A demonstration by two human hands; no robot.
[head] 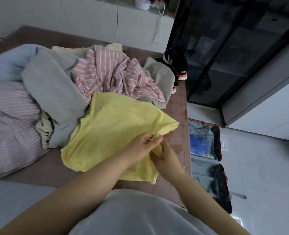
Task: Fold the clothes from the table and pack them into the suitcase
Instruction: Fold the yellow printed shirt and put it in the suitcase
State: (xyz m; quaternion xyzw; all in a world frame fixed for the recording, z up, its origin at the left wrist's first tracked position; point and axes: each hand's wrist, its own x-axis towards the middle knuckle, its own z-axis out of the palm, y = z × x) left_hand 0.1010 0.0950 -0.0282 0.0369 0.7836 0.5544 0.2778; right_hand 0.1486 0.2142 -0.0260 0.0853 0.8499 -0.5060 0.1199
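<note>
A yellow garment (109,129) lies spread on the brown table (179,106) in front of me. My left hand (143,146) and my right hand (164,155) meet at its right side, both pinching a fold of the yellow cloth. Behind it lies a heap of clothes: a pink striped garment (109,73), a grey garment (52,87), a light blue one (9,65) and a lilac checked one (9,121). The open red suitcase (218,133) lies on the floor to the right of the table, with blue and dark items inside.
Black sneakers (177,65) stand at the table's far right corner beside a beige cloth (159,73). A dark glass cabinet (233,48) rises behind the suitcase. White cupboards (89,19) line the back wall. White floor (262,175) lies right of the suitcase.
</note>
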